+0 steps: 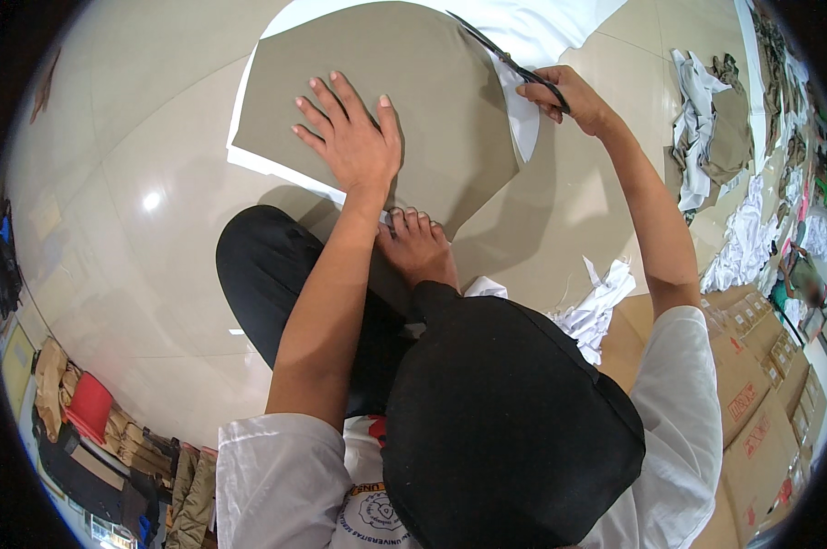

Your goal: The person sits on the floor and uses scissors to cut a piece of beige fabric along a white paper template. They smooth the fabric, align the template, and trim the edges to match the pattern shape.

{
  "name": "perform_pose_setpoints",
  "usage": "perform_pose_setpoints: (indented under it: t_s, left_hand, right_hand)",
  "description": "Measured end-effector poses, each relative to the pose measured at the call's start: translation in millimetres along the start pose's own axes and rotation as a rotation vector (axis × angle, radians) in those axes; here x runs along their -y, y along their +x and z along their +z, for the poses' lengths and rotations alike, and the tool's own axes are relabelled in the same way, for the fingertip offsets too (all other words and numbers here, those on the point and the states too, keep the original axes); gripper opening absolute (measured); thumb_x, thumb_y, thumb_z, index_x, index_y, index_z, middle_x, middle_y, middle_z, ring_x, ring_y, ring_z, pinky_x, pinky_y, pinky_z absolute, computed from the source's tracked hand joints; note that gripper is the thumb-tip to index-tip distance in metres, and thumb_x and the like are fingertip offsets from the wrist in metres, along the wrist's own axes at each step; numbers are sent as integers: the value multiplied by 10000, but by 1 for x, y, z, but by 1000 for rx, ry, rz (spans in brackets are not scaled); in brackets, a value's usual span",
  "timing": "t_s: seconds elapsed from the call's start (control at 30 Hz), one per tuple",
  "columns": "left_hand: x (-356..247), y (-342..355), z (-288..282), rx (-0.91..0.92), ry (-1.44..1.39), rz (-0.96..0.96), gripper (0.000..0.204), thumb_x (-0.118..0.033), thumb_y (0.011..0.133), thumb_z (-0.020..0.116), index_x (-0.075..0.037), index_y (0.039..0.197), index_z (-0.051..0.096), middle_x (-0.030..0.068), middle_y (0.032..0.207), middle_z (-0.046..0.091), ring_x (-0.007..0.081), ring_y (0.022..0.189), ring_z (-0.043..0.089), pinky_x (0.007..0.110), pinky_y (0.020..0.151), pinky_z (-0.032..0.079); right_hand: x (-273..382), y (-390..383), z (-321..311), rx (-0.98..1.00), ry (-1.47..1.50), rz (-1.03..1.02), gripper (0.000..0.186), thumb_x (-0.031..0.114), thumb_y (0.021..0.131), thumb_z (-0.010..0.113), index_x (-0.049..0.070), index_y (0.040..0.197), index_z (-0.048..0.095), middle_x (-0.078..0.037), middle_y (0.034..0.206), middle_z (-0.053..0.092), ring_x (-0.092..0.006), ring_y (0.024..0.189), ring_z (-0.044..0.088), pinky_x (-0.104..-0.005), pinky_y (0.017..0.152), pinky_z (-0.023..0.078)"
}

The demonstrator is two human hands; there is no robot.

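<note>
On the floor lies a large grey-brown flat piece [413,82] with a rounded far edge; whether it is cloth or card I cannot tell. White fabric [546,27] shows beneath it and beyond its edges. My left hand [354,137] is spread flat on the brown piece. My right hand [574,101] grips black-handled scissors [500,57] at the piece's right edge, blades pointing to the far left along the curve. A narrow white strip [523,123] hangs loose beside that edge, under the scissors. My bare foot [423,252] rests at the piece's near edge.
White fabric scraps [596,306] lie right of my knees. Farther right are a heap of white and brown cloth [702,128] and more white scraps [738,242]. Cardboard boxes [752,412] stand at the lower right. Bags and folded brown clothes [125,439] lie lower left. Another person [807,279] is far right.
</note>
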State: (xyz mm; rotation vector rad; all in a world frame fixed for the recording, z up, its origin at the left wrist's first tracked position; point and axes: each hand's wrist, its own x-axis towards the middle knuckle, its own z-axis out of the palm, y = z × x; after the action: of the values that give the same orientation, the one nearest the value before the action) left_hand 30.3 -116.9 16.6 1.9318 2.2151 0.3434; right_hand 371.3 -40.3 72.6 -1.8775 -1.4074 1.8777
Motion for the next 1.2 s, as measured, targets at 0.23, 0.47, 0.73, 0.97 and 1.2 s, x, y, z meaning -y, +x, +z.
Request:
perform_pose_setpoints:
  t_s: [0.23, 0.47, 0.73, 0.97, 1.2]
  left_hand:
    - [2, -1, 3, -17, -4, 18, 813, -524, 1130, 432, -17, 1748, 282, 314, 1804, 225, 588, 1657, 124, 764, 1300, 74]
    - [2, 0, 0, 2, -18, 17, 823, -532, 1131, 427, -14, 1751, 270, 320, 1806, 212, 587, 1662, 110, 764, 1302, 56]
    - [5, 0, 2, -6, -62, 3, 836, -507, 1119, 470, 1, 1750, 264, 330, 1804, 208, 605, 1659, 87, 763, 1301, 32]
    - [-32, -11, -8, 42, -183, 341, 737, -475, 1073, 622, 12, 1611, 489, 294, 1773, 294, 562, 1658, 182, 758, 1307, 113]
    - [-86, -56, 7, 270, -427, 575, 583, -393, 945, 846, -43, 1360, 633, 249, 1734, 343, 541, 1651, 208, 752, 1308, 155]
  right_hand:
    - [4, 1, 5, -44, -44, -22, 399, 425, 927, 843, 110, 770, 655, 51, 614, 498, -69, 532, 470, -255, 517, 375]
    - [-6, -16, -16, -166, -249, -68, 376, 366, 956, 869, 114, 777, 654, 62, 665, 513, -65, 611, 469, -270, 566, 367]
    - [8, -35, -47, -136, -396, 39, 464, 314, 975, 874, 129, 708, 543, 68, 640, 468, -61, 575, 415, -286, 553, 312]
    - [-32, -79, -56, -46, -389, 103, 428, 296, 967, 872, 116, 730, 564, 62, 634, 476, -60, 552, 407, -283, 534, 286]
    - [-38, -95, -58, -252, -371, 65, 426, 292, 987, 850, 114, 729, 560, 65, 622, 466, -58, 566, 427, -279, 535, 316]
